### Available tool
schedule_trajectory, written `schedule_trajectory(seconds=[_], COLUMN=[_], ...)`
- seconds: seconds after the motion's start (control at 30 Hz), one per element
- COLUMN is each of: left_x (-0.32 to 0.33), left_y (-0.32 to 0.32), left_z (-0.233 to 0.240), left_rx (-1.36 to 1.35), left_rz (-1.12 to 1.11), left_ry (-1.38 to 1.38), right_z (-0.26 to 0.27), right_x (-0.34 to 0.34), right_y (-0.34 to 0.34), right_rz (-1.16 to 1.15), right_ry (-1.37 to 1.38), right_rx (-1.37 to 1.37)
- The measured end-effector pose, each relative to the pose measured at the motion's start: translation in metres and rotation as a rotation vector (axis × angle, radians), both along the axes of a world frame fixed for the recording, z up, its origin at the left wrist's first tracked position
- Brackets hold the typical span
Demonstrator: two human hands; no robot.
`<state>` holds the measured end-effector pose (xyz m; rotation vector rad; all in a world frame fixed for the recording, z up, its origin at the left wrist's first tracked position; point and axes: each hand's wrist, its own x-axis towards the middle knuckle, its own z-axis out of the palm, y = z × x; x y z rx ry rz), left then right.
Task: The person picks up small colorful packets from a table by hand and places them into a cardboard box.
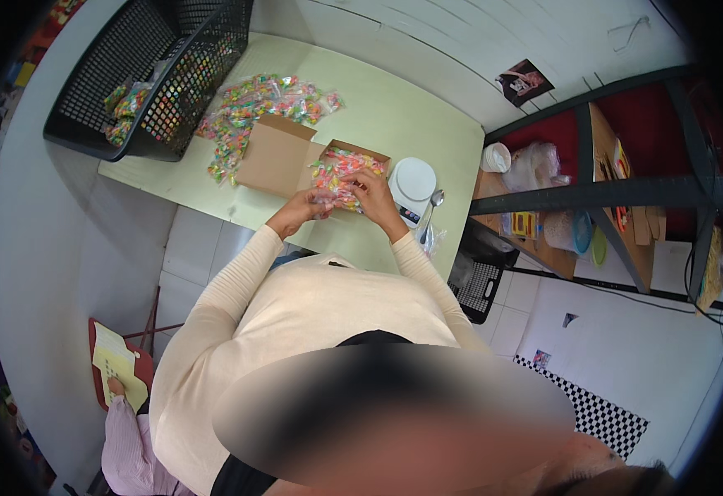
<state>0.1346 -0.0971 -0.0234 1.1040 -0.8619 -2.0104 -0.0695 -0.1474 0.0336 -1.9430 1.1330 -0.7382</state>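
Observation:
An open cardboard box point(274, 158) lies on the table, its lid folded back to the left. Small packets of pink, orange and yellow candies point(358, 162) fill its tray. My left hand point(299, 211) is at the near left corner of the tray, with a bit of clear plastic point(322, 198) between its fingers; what is inside the plastic is too small to tell. Over the right part of the candies is my right hand point(372, 193), fingers bent down onto them. Whether it grips a packet is hidden.
Right of the box stand a white kitchen scale point(415, 180) and a metal spoon point(437, 198). Multicoloured candy packets point(268, 99) are heaped behind the lid. A black plastic basket point(150, 80) occupies the table's left end. Shelves point(541, 192) stand at right; another person's sleeve point(129, 446) shows lower left.

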Motion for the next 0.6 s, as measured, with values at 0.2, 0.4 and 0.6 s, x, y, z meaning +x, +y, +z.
schedule_trajectory(seconds=[0.2,0.4,0.6], left_x=[-0.012,-0.003,0.01], left_y=[-0.011,-0.017,-0.013], left_z=[0.008,0.006,0.013], left_rx=[0.028,0.118,0.164], left_rz=[-0.022,0.083,0.152], left_ry=[-0.016,-0.031,-0.03], right_z=[-0.02,-0.059,-0.065], right_x=[-0.013,-0.027,-0.014], right_y=[-0.004,-0.015,-0.035], right_rz=[-0.226,-0.173,-0.148], right_ry=[0.038,0.147,0.436], right_rx=[-0.036,-0.023,-0.313])
